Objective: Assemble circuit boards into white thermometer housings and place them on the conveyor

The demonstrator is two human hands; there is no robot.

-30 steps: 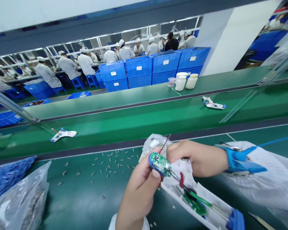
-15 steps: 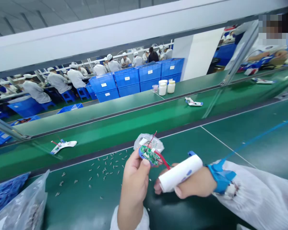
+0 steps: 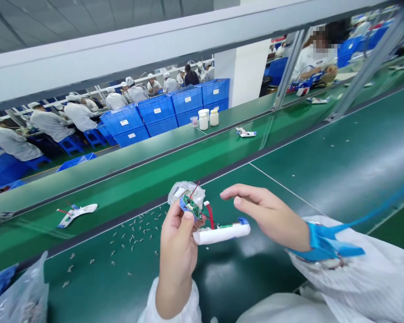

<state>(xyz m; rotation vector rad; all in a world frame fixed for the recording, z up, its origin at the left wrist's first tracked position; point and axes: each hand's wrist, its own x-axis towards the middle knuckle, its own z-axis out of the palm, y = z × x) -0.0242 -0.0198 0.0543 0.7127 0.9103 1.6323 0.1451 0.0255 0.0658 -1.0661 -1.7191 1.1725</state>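
Note:
My left hand (image 3: 180,237) pinches a small green circuit board (image 3: 191,206) with a blue part at its edge. Red wires (image 3: 210,215) run from the board area to a white plastic housing (image 3: 222,233), which hangs level beside the fingers and has a blue tip at its right end. To the right, my right hand (image 3: 265,211) is apart from the housing, fingers stretched out and nothing in them. A blue band with a cord (image 3: 319,242) circles that wrist. Just behind the board lies a clear plastic bag (image 3: 195,193).
Several small metal parts (image 3: 134,235) are scattered on the green bench. A plastic bag (image 3: 23,291) stands at the lower left. White housings (image 3: 79,215) lie on the green conveyor (image 3: 138,179). Beyond are white jars (image 3: 204,120), blue crates (image 3: 156,114) and several seated people.
My right hand has let go of the white housing and drawn away to the right, opening. The housing now hangs beside my left hand, turned more level. The view has swung right.

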